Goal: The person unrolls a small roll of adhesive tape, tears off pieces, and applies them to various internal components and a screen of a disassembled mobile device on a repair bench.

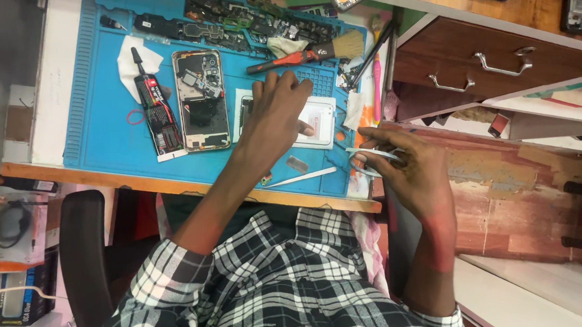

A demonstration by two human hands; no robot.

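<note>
While the left hand (275,114) presses a white panel (315,119) flat-fingered, right fingers (383,153) pinch tape (370,162) past the mat edge (345,192).

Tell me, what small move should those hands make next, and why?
Probably bring the right hand, which pinches a clear strip of tape beside the mat's edge, over to the white-framed phone part. The left hand already presses that part flat on the blue mat, and the tape hangs off to its side.
</note>
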